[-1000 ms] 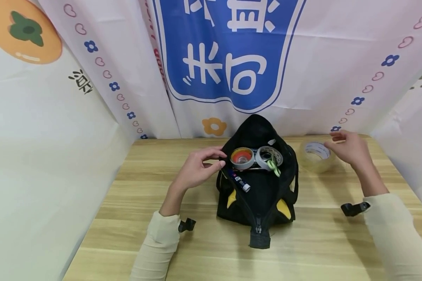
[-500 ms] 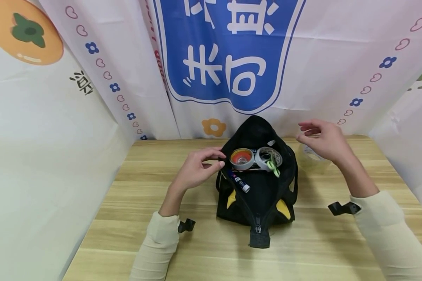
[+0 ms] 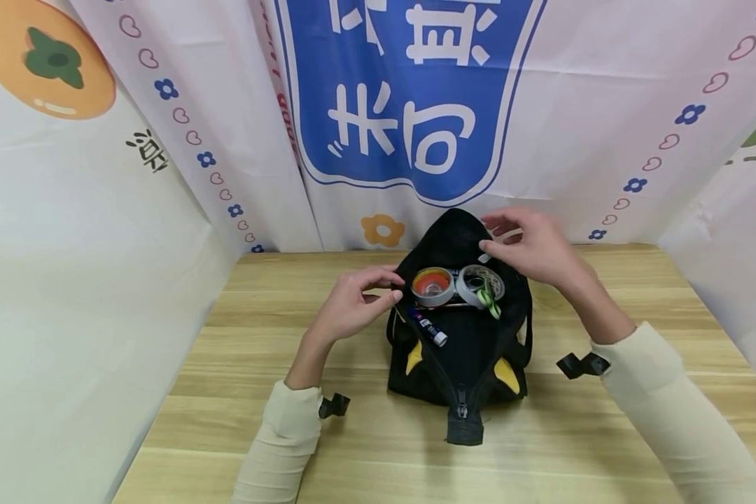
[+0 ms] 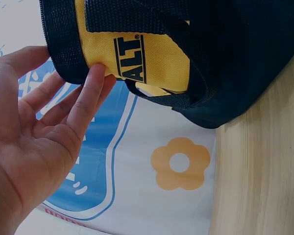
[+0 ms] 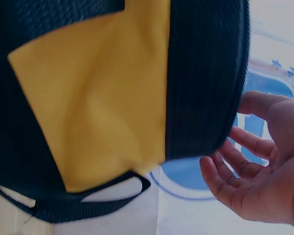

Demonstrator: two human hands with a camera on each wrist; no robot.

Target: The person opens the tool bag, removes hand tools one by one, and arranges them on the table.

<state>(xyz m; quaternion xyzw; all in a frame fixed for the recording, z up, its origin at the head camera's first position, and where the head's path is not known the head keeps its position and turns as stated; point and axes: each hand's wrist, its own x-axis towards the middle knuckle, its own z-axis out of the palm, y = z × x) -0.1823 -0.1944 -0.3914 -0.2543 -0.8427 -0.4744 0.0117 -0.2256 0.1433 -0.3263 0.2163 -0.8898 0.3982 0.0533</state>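
A black and yellow tool bag stands unzipped on the table. My left hand pinches its left rim between thumb and fingers; in the left wrist view, the fingertips lie against the yellow side lettered "ALT". My right hand is at the bag's right rim with fingers loosely bent and nothing in it. The right wrist view has it beside the dark rim; contact is uncertain. Inside lie a tape roll with an orange centre, a grey tape roll, green-handled scissors and a glue stick.
The wooden table meets a printed cloth backdrop just behind the bag. White panels rise at both sides. A strap hangs at the bag's right. The clear tape roll seen earlier at right cannot be made out now.
My right hand has moved left from beside the clear tape roll to the bag's right rim. The left hand keeps its place on the left rim.
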